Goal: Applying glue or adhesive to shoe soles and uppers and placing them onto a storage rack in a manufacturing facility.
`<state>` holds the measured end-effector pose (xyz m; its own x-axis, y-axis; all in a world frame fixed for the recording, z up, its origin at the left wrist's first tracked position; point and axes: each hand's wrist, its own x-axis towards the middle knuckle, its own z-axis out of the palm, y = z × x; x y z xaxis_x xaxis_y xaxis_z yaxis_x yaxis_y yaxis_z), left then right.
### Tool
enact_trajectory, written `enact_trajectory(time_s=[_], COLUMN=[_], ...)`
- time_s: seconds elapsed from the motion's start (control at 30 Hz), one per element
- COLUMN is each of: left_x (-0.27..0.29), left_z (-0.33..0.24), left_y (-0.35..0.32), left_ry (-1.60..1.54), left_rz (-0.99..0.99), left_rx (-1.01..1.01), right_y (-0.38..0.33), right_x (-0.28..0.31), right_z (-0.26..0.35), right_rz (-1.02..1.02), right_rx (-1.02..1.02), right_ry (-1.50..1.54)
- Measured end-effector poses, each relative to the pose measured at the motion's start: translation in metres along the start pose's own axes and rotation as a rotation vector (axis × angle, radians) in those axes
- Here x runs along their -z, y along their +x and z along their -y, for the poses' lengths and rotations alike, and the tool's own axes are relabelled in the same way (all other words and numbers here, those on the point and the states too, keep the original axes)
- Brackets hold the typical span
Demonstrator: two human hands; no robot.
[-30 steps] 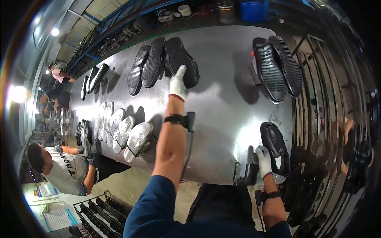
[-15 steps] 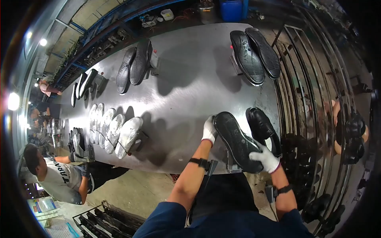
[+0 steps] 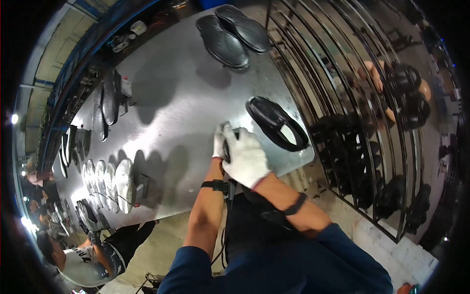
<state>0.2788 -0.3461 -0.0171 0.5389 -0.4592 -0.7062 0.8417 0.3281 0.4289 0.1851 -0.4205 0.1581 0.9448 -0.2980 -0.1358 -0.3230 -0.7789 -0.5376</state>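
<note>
Both hands wear white gloves and meet over one dark shoe part near the front edge of a metal worktop point(image 3: 171, 108). The right hand point(image 3: 246, 156) lies on top, its fingers point(image 3: 234, 138) curled down and closed over the dark piece point(image 3: 228, 147), hiding nearly all of it. The left hand point(image 3: 219, 142) sits just beside and partly under the right, fingers pressed against the same piece from its left side. What kind of part it is cannot be told, since only a sliver shows between the gloves. Each wrist has a dark strap, and blue sleeves run back toward the lower edge.

Just right of the fingers, close but apart, a black shoe point(image 3: 276, 122) lies on the worktop with its opening upward. Well beyond the fingers, at the far edge, two black soles point(image 3: 232, 34) lie side by side with tread up. Far to the left of the fingers, a row of pale soles point(image 3: 110, 183) overlaps along the near edge, and darker soles point(image 3: 105, 105) lie past them. To the right of the hands, a wire rack point(image 3: 362, 147) holds many black shoes. At lower left, another person in a white shirt point(image 3: 81, 257) is beside the worktop.
</note>
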Motion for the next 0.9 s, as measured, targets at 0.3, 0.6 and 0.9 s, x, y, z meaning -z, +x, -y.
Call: enact_trajectory(time_s=[0.3,0.6,0.9], left_x=[-0.006,-0.008,0.037], left_z=[0.057,-0.012,0.042], left_y=[-0.171,-0.063,-0.012], left_ry=[0.656,0.335,0.814], left_rz=[-0.018,-0.120,-0.094], left_rx=[-0.905,-0.581,-0.689], right_y=[-0.165,-0.124,-0.100], right_x=[0.007,0.077,-0.031], right_z=[-0.072,-0.112,-0.166], right_rz=[-0.104,-0.747,-0.145], right_rx=[0.514,0.483,0.093], right_ry=[0.170,0.300,0.074])
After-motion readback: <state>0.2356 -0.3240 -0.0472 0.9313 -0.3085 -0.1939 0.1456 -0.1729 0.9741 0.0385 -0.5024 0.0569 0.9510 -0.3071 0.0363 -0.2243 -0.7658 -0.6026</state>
